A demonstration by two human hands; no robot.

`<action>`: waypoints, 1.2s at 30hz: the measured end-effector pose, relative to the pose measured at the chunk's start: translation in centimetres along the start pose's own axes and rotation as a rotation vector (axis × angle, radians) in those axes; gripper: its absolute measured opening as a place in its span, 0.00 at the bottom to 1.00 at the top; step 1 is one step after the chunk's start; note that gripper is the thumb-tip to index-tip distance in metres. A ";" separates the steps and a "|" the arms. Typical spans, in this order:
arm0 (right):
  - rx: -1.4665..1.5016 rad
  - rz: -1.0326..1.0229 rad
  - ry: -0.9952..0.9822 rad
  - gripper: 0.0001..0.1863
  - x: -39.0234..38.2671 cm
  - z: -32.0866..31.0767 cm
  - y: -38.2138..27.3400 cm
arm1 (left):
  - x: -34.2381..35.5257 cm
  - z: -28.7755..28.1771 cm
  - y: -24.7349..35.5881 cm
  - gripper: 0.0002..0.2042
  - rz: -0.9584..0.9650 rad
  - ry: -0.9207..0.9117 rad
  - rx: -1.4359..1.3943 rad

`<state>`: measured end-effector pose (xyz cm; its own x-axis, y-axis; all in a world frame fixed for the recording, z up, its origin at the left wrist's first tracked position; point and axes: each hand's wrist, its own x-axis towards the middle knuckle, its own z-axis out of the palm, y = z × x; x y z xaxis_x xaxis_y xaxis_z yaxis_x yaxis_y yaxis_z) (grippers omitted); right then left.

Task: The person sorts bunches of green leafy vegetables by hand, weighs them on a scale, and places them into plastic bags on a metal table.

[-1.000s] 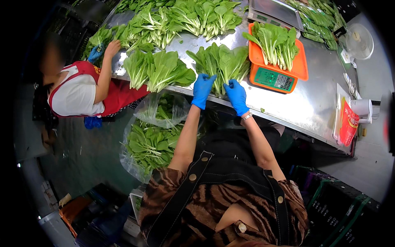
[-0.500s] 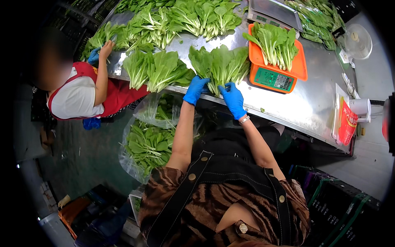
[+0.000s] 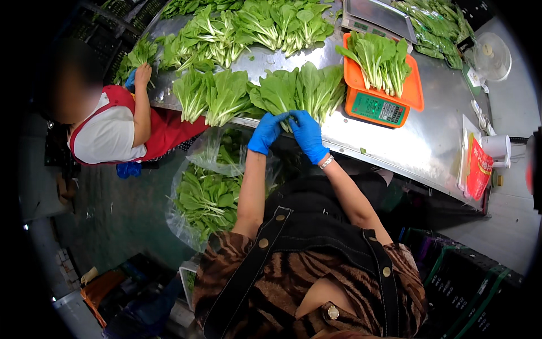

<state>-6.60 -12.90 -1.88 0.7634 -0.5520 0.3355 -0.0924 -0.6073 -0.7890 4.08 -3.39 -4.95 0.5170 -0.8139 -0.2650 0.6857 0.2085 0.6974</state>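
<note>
At the near edge of the metal table, my left hand (image 3: 267, 133) in a blue glove is closed on the stem end of a bunch of leafy greens (image 3: 278, 93). My right hand (image 3: 309, 135), gloved alike, pinches the same stems from the other side, and the fingertips of both hands almost meet. The gloves partly hide the stem ends. Right beside this bunch lies another bunch of greens (image 3: 319, 90), its leaves pointing away from me. To the left, further bunches (image 3: 223, 99) rest with their pale stems over the table edge.
An orange scale (image 3: 418, 90) carrying greens stands on the metal table (image 3: 395, 148) at right, a second scale (image 3: 381, 17) behind it. A heap of greens (image 3: 254, 28) lies at the back. Below left is a plastic bag (image 3: 176, 217) of greens. A co-worker (image 3: 113, 127) handles greens at left.
My right hand has moved left to my left hand, and its fingers have closed on the stems. The bunch between them has shifted left, apart from the bunch beside it.
</note>
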 end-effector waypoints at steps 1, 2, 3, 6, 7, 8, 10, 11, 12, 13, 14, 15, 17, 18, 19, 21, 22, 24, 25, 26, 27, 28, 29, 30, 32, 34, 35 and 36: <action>0.091 -0.002 -0.006 0.12 0.1 -0.2 -0.5 | -0.1 -0.3 -0.1 0.13 0.000 0.014 -0.008; 0.099 0.070 -0.001 0.13 -0.3 -0.6 -1.0 | -0.3 -0.5 -0.4 0.13 0.000 0.043 -0.094; 0.107 0.142 0.002 0.13 -0.8 -1.3 -1.5 | -0.4 -0.7 -0.7 0.13 0.000 0.072 -0.181; 0.016 0.203 -0.038 0.13 -1.7 -2.2 -0.4 | -0.2 1.1 -0.4 0.14 -0.065 0.049 -0.320; -0.015 0.246 -0.128 0.13 -1.8 -2.5 -0.8 | -0.3 0.9 -0.6 0.14 -0.086 0.057 -0.321; -0.045 0.289 -0.219 0.12 -2.0 -2.6 -1.1 | -0.3 0.8 -0.9 0.14 -0.106 0.064 -0.321; -0.066 0.126 -0.089 0.11 -1.8 -1.3 -0.1 | 0.1 1.3 -2.0 0.14 0.005 0.073 -0.153; -0.074 0.046 -0.022 0.11 -1.5 -0.8 0.3 | 0.2 1.6 -2.3 0.14 0.059 0.077 -0.066; 0.000 0.065 -0.027 0.11 -1.3 -0.5 0.7 | 0.1 1.6 -2.2 0.14 0.065 0.087 -0.092; 0.073 0.084 -0.032 0.11 -1.0 -0.4 0.7 | 0.0 1.6 -2.0 0.13 0.070 0.097 -0.120; 0.146 0.102 -0.038 0.11 -0.8 -0.3 0.5 | -0.2 1.6 -1.6 0.13 0.076 0.107 -0.147; 0.069 0.180 -0.015 0.12 -0.9 -0.7 0.5 | -0.5 1.4 -1.1 0.13 0.058 0.131 -0.188; -0.096 0.344 0.034 0.16 -0.6 -2.8 -0.3 | -1.4 3.0 0.3 0.13 0.048 0.147 -0.204; -0.211 0.308 0.001 0.17 -0.7 -3.0 0.2 | -1.6 3.5 0.6 0.13 0.043 0.155 -0.212; -0.320 0.265 -0.035 0.18 -0.8 -2.7 0.5 | -1.7 3.3 0.7 0.13 0.057 0.136 -0.172; -0.451 0.268 -0.152 0.21 -0.8 -2.0 1.0 | -1.7 2.0 0.2 0.13 0.091 0.189 -0.084; -0.399 0.313 -0.157 0.21 -0.6 -1.7 1.6 | -1.5 1.4 0.0 0.13 0.110 0.212 -0.039; -0.298 0.412 -0.162 0.20 -0.5 -1.5 3.2 | -1.1 1.2 -0.3 0.11 0.147 0.274 -0.041; -0.128 0.411 -0.118 0.18 -0.5 -1.8 3.3 | -1.3 1.2 -0.2 0.11 0.171 0.330 -0.043; -0.033 0.441 -0.079 0.17 -0.5 -1.8 3.3 | -1.4 1.3 -0.1 0.10 0.196 0.385 -0.045; 0.062 0.470 -0.040 0.16 -0.6 -1.9 3.3 | -1.4 1.4 0.0 0.10 0.179 0.430 -0.033; 0.154 0.498 -0.001 0.15 -0.5 -2.2 2.8 | -1.4 1.5 -0.2 0.10 0.147 0.405 -0.040; 0.237 0.542 -0.001 0.14 -0.5 -2.4 2.0 | -1.3 1.6 -0.4 0.10 0.116 0.380 -0.046; 0.187 0.469 0.023 0.14 -0.5 -2.1 1.6 | -1.3 1.8 -0.6 0.10 0.085 0.356 -0.053; 0.086 0.325 0.080 0.13 -0.5 -1.6 1.1 | -1.1 3.6 -0.8 0.10 0.081 0.341 -0.008; -0.048 0.187 -0.036 0.11 -0.9 -0.7 0.2 | -1.0 4.4 -0.7 0.10 0.092 0.297 0.020; -0.026 0.132 -0.089 0.11 -1.1 -0.7 -0.2 | -0.8 3.9 -0.7 0.10 0.032 0.266 0.002; -0.004 0.076 -0.143 0.10 -1.1 -0.7 -0.5 | -0.7 3.4 -0.9 0.09 0.052 0.267 -0.026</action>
<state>-7.85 -12.37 -1.53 0.8372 -0.5097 0.1983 -0.1556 -0.5696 -0.8071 1.39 -4.82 -3.11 0.6664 -0.6308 -0.3975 0.6655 0.2628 0.6986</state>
